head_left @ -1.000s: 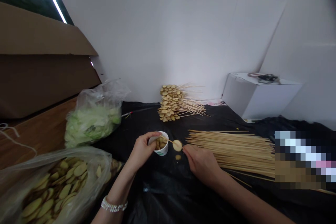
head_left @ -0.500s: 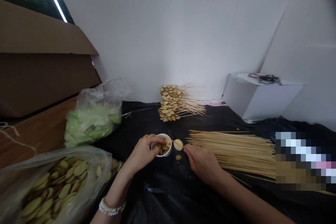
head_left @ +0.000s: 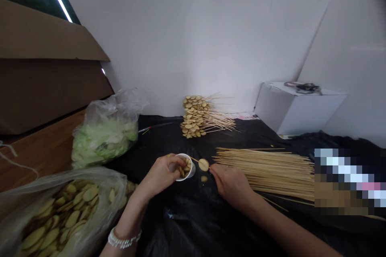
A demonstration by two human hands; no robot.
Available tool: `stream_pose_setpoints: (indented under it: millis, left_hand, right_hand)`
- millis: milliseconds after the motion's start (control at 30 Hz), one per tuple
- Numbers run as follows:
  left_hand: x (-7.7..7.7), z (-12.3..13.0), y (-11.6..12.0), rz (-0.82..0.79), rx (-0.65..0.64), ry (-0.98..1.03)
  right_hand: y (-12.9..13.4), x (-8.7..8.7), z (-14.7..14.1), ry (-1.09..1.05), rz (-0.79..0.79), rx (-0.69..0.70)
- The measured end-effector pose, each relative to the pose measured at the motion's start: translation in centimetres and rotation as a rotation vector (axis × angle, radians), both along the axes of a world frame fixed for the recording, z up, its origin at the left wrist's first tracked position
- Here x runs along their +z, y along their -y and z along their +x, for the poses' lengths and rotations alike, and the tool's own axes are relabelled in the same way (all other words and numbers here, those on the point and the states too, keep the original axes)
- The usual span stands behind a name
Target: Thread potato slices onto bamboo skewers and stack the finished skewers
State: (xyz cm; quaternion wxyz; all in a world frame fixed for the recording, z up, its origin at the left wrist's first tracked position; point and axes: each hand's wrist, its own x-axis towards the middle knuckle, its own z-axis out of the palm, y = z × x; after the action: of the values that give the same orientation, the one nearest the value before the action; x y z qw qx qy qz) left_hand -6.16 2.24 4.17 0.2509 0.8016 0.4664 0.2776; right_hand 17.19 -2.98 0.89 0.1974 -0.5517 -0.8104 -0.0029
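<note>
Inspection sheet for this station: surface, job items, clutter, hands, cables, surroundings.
Surface: black sheet, wrinkled.
Job items: cup holding slices; skewer bearing one slice; skewer stack; skewered pile; open slice bag.
Clutter: small piece beside cup; greens bag.
Hands: right hand grips skewer; left hand has fingers inside cup, grip unclear.
Cables: white cord, far left, type unclear; dark tangle on white box, unidentifiable.
Surroundings: white wall behind; cardboard left.

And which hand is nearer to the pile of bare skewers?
Right. The right hand is beside the skewer pile; the left hand is farther away, at the white cup.
</note>
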Motion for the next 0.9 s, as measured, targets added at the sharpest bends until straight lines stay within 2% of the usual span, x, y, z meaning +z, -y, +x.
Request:
stream_pose_setpoints:
  millis: [233, 467, 700, 833, 900]
  left_hand:
    - [-0.1, 0.0, -0.1, 0.066, 0.171, -0.076]
    - [0.1, 0.7, -0.2, 0.044, 0.367, 0.005]
    - [-1.2, 0.3, -1.4, 0.098, 0.400, 0.401]
    - [-0.9, 0.9, -1.1, 0.140, 0.393, 0.635]
    - [-0.5, 1.2, -0.7, 0.063, 0.355, 0.784]
  right_hand:
    - [-0.2, -0.1, 0.2, -0.002, 0.006, -0.017]
    - [-0.2, 0.0, 0.3, -0.019, 0.046, -0.087]
    - [-0.2, 0.3, 0.2, -0.028, 0.042, -0.087]
    - [0.0, 0.3, 0.2, -0.040, 0.040, -0.079]
    - [0.0, 0.4, 0.2, -0.045, 0.044, -0.077]
